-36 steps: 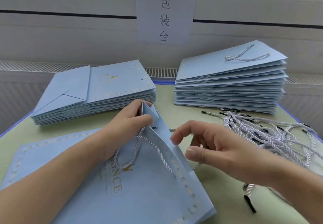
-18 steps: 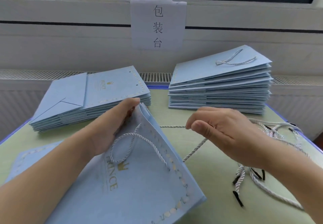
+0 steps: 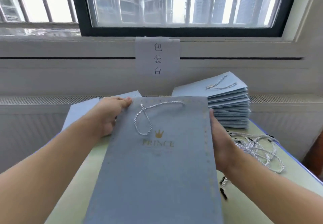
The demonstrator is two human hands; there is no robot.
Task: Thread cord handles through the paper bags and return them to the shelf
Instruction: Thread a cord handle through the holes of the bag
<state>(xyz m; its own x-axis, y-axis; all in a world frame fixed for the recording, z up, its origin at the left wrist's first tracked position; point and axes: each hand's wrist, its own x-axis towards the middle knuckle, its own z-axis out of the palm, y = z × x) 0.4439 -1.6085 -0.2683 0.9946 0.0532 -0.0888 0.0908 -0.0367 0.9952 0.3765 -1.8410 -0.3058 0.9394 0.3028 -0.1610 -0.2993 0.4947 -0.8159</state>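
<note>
Both hands hold one flat pale-blue paper bag with a gold crown and gold lettering point(image 3: 157, 167), lifted off the tabletop and tilted so its printed face looks toward the camera. At the left, the left hand point(image 3: 108, 117) grips the bag's upper left corner, thumb on the front near the top edge and fingers hidden behind. Behind that hand lies a low stack of flat pale-blue bags point(image 3: 82, 111), mostly covered by the arm and the held bag; only its left edge and a far corner show.

On the held bag a white twisted cord handle point(image 3: 146, 117) runs along the top edge and droops in a loop down the front, ending just above the crown.

Further right, the right hand point(image 3: 221, 145) lies with straight fingers along the bag's right edge, palm against the side; whether the thumb curls behind cannot be told. Beyond it stands a taller stack of pale-blue paper bags with a cord handle on top point(image 3: 229, 104), its folded edges fanned toward the camera (close to the held bag's upper right corner). In front of that stack, a loose heap of white twisted cords with black tips point(image 3: 257, 150) spreads over the pale-green tabletop with a blue rim point(image 3: 297, 176), reaching near its right edge. Bare tabletop shows in a strip under the left forearm and at the near right.
</note>
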